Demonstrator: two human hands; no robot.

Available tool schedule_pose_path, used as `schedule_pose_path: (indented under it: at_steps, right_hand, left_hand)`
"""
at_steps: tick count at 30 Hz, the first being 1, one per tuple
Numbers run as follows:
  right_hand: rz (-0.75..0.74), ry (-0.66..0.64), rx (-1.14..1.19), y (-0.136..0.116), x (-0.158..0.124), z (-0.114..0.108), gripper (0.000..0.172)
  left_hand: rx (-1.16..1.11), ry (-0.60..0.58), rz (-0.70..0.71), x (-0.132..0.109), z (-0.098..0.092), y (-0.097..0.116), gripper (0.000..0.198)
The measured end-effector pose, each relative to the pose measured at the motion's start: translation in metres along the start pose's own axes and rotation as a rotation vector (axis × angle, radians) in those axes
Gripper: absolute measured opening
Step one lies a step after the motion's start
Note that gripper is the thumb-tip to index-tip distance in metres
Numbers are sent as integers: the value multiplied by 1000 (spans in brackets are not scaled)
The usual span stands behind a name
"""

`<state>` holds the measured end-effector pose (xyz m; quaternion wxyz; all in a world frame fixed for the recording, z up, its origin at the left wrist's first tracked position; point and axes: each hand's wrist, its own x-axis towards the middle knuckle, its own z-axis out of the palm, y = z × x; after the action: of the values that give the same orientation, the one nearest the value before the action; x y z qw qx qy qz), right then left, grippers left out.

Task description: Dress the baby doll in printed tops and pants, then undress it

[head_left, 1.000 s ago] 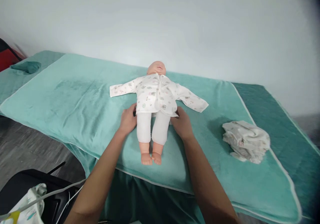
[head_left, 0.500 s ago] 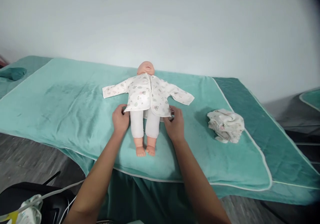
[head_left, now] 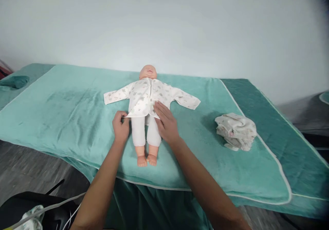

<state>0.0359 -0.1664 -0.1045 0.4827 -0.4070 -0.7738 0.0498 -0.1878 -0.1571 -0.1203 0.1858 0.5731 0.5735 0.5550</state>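
Printed jacket [head_left: 140, 100], small and white, lying on the doll [head_left: 148, 72] in the middle of the green cover [head_left: 74, 103] on the bed: that is what I have in front of me through the head view. I judge it light, thin and soft, with no stiffness of its own, so it should fold or drag wherever it is tugged. The cloth looks matt, and I would not expect it to slip. Nothing about it seems fragile, though a hard pull might shift the doll underneath. I would take hold at the lower hem corners, where the fabric hangs free over the white legs, using thumb and fingertips.

My left grip [head_left: 120, 127] is pinched on the hem corner at that side, drawing it out to a point. My right grip [head_left: 167, 122] lies over the opposite front panel, fingers close together and fairly flat; whether the thumb has cloth trapped against them, I cannot tell.

The jacket has a scatter of little grey and greenish motifs, no standing collar, and a front opening running down the chest, its edges parting at the hem. Both long sleeves stretch out sideways, rather flat, with no doll hands showing past the cuffs.
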Motion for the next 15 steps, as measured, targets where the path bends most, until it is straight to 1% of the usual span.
schedule_pose_path:
  at_steps: [2,4,6,7,8,10,11,13,15]
  right_hand:
    - [-46,-12,35,-3,-1,-2,43]
    - [-58,-40,65,-4,-4,-8,37]
    - [-14,-36,100,-3,-1,-15,30]
    - [34,-4,111,-1,5,-17,28]
    - [100,41,110,2,14,-18,26]
    - [264,124,58,10,41,-14,24]
    - [345,118,11,15,58,-10,24]
    - [499,40,-122,26,95,0,25]
    - [639,-107,-224,34,127,9,28]
  left_hand:
    - [-46,44,-35,0,1,-5,9]
    - [-74,61,-51,1,2,-8,11]
    - [-147,72,-50,2,1,-9,14]
    - [-200,86,-48,2,1,-9,16]
    - [-252,105,-48,2,0,-8,18]
    - [-310,143,-70,2,-2,-7,20]
    - [-306,151,-91,2,-2,-7,20]
    - [-256,133,-129,2,-2,-6,19]
    - [-207,101,-138,3,-1,-6,19]
